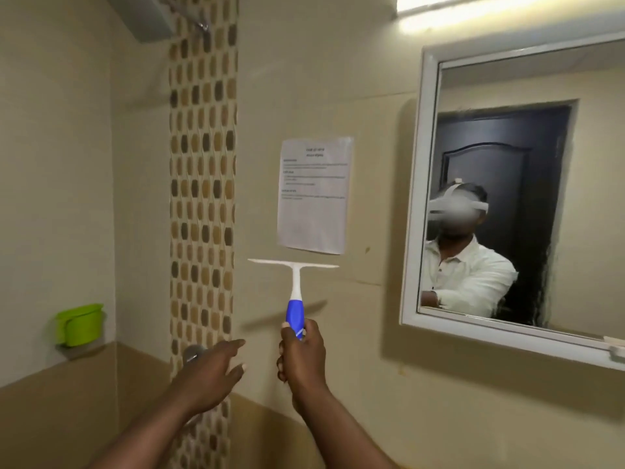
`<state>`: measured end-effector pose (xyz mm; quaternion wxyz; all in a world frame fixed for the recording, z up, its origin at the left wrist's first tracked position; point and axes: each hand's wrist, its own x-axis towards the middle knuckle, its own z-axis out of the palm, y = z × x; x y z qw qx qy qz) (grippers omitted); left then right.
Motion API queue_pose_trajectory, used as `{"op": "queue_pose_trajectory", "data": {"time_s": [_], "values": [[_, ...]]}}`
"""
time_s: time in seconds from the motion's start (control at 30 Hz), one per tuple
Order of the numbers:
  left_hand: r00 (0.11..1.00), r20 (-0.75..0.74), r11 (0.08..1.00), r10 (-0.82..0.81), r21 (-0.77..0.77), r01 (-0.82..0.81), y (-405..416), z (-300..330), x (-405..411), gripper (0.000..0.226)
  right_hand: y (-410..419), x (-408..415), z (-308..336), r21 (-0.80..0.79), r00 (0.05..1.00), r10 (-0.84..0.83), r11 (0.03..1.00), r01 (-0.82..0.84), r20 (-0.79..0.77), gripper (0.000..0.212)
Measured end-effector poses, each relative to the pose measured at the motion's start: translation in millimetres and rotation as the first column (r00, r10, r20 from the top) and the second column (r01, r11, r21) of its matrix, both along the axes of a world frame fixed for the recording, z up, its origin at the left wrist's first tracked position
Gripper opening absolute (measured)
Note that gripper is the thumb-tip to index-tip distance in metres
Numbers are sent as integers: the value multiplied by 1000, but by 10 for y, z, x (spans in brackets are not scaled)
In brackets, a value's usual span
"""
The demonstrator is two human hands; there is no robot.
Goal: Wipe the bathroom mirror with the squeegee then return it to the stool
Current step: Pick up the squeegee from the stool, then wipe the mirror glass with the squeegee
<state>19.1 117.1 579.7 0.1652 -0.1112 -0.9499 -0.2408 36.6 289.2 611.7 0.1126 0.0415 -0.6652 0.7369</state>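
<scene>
A beige tiled wall (338, 79) filled the view, crossed from top to bottom by a vertical band of brown and tan mosaic tiles (202, 198). On the right side of the wall hung the white-framed bathroom mirror (527, 204), tilted in the wide-angle view, its glass reflecting a dark door and a person in a white shirt wearing a head-mounted camera. A lit tube lamp (507, 8) ran above the mirror's top edge. Between the mosaic band and the mirror's left frame a printed paper notice (314, 194) was stuck to the wall. Low on the left wall a green plastic cup (80, 324) sat on a small ledge. The squeegee (295, 286) stood upright in front of the wall, just below the notice and well left of the mirror, its white blade level and apart from the glass. The right hand (301, 357) was clenched around the blue grip. The left hand (211, 374) hovered beside it with fingers spread and empty, in front of a chrome knob (193, 353).
</scene>
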Motion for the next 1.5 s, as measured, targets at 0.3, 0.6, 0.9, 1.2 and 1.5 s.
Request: {"op": "queue_pose_trajectory", "data": {"time_s": [0.3, 0.6, 0.9, 1.2, 1.5], "values": [[965, -251, 997, -75, -23, 71, 683, 830, -110, 52, 682, 367, 1112, 56, 951, -61, 995, 81, -302, 8], [878, -449, 986, -166, -60, 156, 1124, 1566, -53, 50, 1142, 581, 1814, 42, 879, -89, 992, 123, -468, 8], [803, -538, 967, -255, -128, 222, 1575, 2200, -255, 51, 1728, 695, 2524, -11, 762, -266, 947, 322, -591, 2], [729, -618, 954, -295, -146, 262, 1755, 2290, -465, 55, 2157, 569, 2707, -63, 697, -438, 868, 493, -568, 23], [763, -587, 962, -273, -140, 236, 1734, 2191, -470, 54, 2349, 439, 2790, -23, 700, -444, 852, 522, -560, 22]]}}
